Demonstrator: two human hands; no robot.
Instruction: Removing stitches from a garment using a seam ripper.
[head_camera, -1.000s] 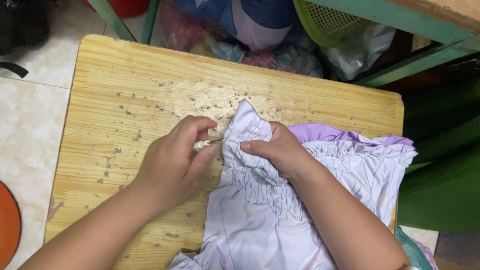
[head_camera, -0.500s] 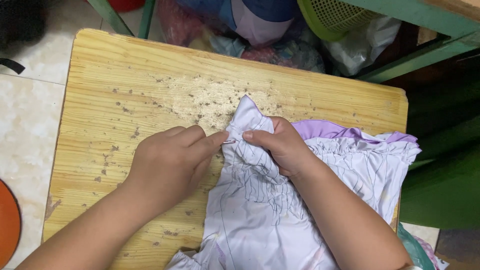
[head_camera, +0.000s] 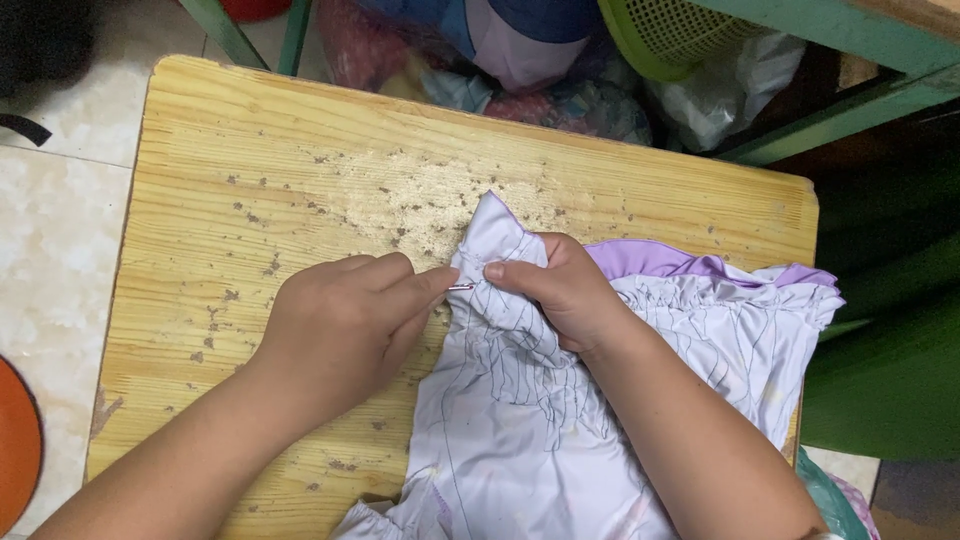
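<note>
Pinching a small metal needle (head_camera: 461, 287) between thumb and forefinger, the left hand (head_camera: 345, 325) sits on the wooden table (head_camera: 250, 180) just left of the fabric — needle lying roughly level, tip pointing right into the bunched edge. The pale lilac garment (head_camera: 520, 430) spreads rightward and toward the person; the right hand (head_camera: 560, 290) closes on its gathered fold, thumb touching the cloth right beside the needle — both hands nearly meet there.

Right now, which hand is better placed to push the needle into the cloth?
The left hand: it pinches the needle, tip touching the cloth. The right hand is busy gripping the bunched edge.
</note>
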